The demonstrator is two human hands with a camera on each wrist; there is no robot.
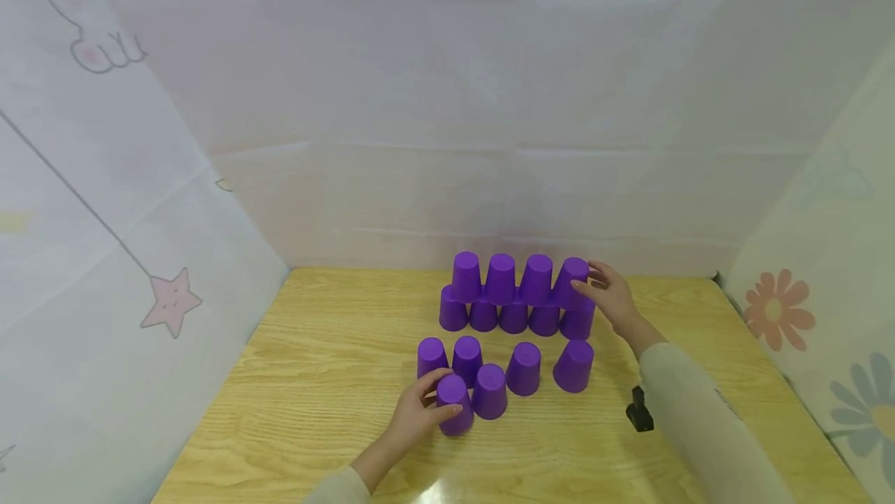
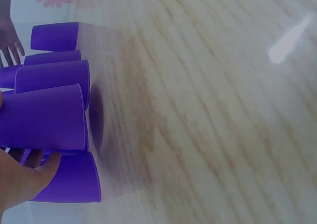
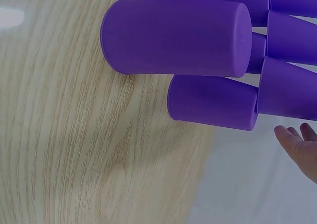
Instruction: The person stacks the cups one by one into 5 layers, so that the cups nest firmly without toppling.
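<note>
Near the front of the group, my left hand (image 1: pixel 412 415) grips an upside-down purple cup (image 1: pixel 454 393), thumb on its near side and fingers round the far side. The left wrist view shows that cup (image 2: pixel 44 117) between thumb and fingers; whether it touches the table cannot be told. At the back, a row of upside-down purple cups stands on a lower row (image 1: pixel 513 318). My right hand (image 1: pixel 611 298) is beside the rightmost upper cup (image 1: pixel 573 275), fingers spread. In the right wrist view a small gap separates the fingertips (image 3: pixel 281 131) from that cup (image 3: pixel 287 90).
Several more upside-down cups stand in front of the stack, among them a cup (image 1: pixel 489 393) beside the gripped one and a cup (image 1: pixel 573 366) at the right. A small black object (image 1: pixel 639 411) lies on the wooden table (image 1: pixel 315 380) near the right sleeve. Printed cloth walls (image 1: pixel 489 100) surround the table.
</note>
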